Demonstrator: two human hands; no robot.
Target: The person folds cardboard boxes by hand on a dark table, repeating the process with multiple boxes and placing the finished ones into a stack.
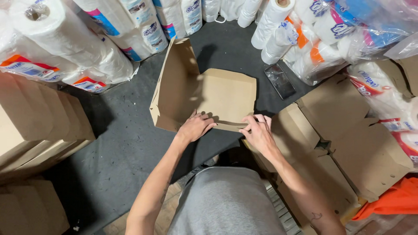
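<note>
Cardboard, plain brown and matte, makes up the half-folded flat box (204, 93) lying on the dark grey floor mat (122, 143) at the centre of the view. One side wall stands up at its 9 o'clock edge; the square base panel lies flat, with scalloped corners and a narrow flap along its 6 o'clock edge. Its surface is smooth and unprinted, with crisp creases.

Both hands work that near flap. The left hand (195, 127) lies palm down at the flap's 7 o'clock corner, fingers held together and pressed flat on the board. The right hand (258, 130) sits at the 5 o'clock corner, fingers curled together, their tips pinching the flap's edge.

At 1 o'clock from the box lies one black rectangular phone (280, 81) with a glossy screen, just beside it on the mat. At 3 to 5 o'clock, a heap of like brown folded boxes (348, 143) lies overlapped; I cannot count them. At 9 o'clock stands a stack of flat brown cardboard sheets (35, 126), edges fanned. From 10 round to 2 o'clock, white paper rolls in crinkled clear plastic packs (65, 48) lie piled, too many and too overlapped to count. A fold of orange cloth (392, 200) shows at 4 o'clock.
</note>
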